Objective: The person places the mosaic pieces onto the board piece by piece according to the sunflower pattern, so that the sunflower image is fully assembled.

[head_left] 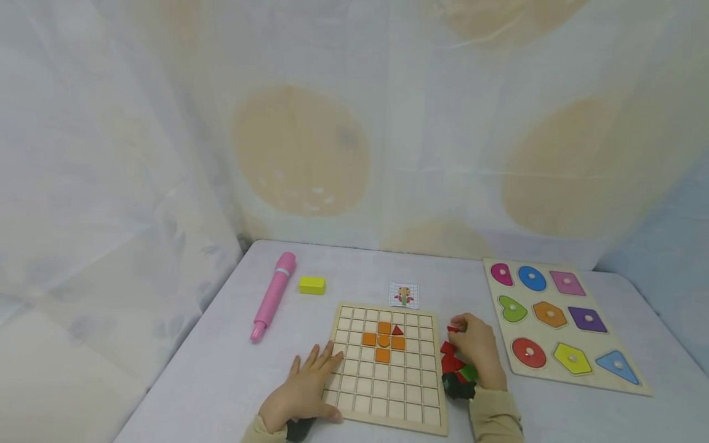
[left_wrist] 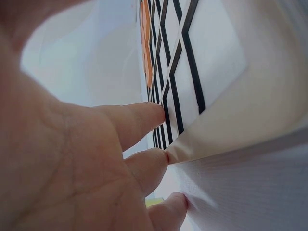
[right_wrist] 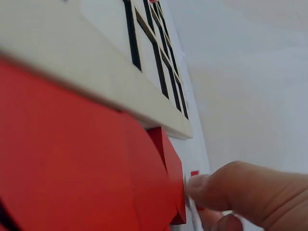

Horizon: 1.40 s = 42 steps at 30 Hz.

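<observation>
A wooden grid board [head_left: 373, 406] lies on the table with orange squares [head_left: 397, 343] set in a cross round an orange round piece [head_left: 384, 340]. One red triangle [head_left: 397, 331] sits in a cell at the upper right of that cross. My left hand [head_left: 304, 389] rests with spread fingers over the board's left edge. Beyond the right edge, my right hand [head_left: 479, 346] pinches a small red piece [head_left: 452, 328] between thumb and fingers; its full shape is hidden. Below lie loose red pieces [right_wrist: 86, 159] beside the board and a green piece [head_left: 469, 373], partly covered by the wrist.
Behind the board lies a small pattern card [head_left: 404, 295]. A yellow block [head_left: 312, 285] and a pink tube-shaped toy [head_left: 272, 296] lie to the left. On the right is a knobbed shape-puzzle board [head_left: 559, 280]. A patterned cloth wall [head_left: 410, 154] stands behind the table.
</observation>
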{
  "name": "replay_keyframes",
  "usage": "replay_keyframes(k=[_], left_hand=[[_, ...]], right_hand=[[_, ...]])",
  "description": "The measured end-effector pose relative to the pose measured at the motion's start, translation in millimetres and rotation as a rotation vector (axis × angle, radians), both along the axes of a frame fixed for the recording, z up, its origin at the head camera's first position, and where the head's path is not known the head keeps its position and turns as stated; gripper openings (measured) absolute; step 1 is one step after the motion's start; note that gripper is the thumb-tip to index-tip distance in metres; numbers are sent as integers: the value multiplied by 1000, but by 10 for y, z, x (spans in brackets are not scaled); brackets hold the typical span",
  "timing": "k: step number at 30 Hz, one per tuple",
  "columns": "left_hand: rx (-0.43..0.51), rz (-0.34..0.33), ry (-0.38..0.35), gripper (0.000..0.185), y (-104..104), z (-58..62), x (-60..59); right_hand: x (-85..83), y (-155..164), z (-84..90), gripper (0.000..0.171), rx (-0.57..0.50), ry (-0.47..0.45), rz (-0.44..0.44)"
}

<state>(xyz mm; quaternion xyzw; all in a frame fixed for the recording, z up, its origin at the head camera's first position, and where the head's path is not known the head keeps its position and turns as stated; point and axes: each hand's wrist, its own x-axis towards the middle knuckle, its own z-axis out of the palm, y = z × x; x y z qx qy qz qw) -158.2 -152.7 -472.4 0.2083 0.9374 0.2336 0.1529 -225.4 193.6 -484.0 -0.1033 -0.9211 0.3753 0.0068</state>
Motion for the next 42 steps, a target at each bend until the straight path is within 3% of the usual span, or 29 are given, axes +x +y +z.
replay_keyframes(k=[12, 30, 42], left_hand=[[6, -7, 7, 108, 2, 32, 5], [1, 0, 6, 107, 14, 49, 19], [-4, -7, 14, 108, 8, 28, 15]], right_hand=[[-77, -149, 121, 37, -50, 147, 74], [-266, -584, 229, 44, -145, 135, 309], [-317, -803, 166, 41, -190, 128, 374]])
